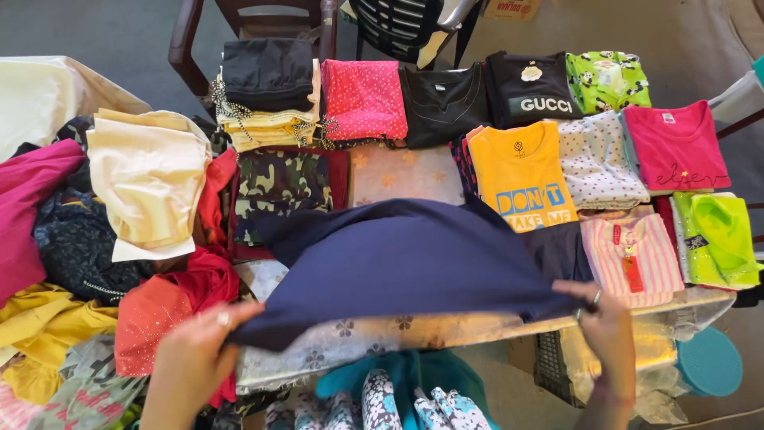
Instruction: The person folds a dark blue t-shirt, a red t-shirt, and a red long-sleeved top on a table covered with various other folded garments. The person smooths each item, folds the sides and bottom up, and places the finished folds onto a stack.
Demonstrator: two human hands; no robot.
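Observation:
A dark navy garment [406,263] is stretched out over the middle of a cloth-covered table [398,334]. My left hand [195,358] pinches its near left corner, a ring on one finger. My right hand [605,326] grips the near right corner, also with rings. The navy cloth is lifted a little and spans between both hands. Beyond it lie a camouflage piece [278,187] and a yellow printed T-shirt [521,175].
Folded tops line the far and right side: black [529,87], pink dotted [362,99], green [609,80], magenta [676,147], striped pink [629,255], neon green [720,239]. A loose heap of clothes [72,263] fills the left. Chairs [263,16] stand behind; a teal lid [710,362] lies low right.

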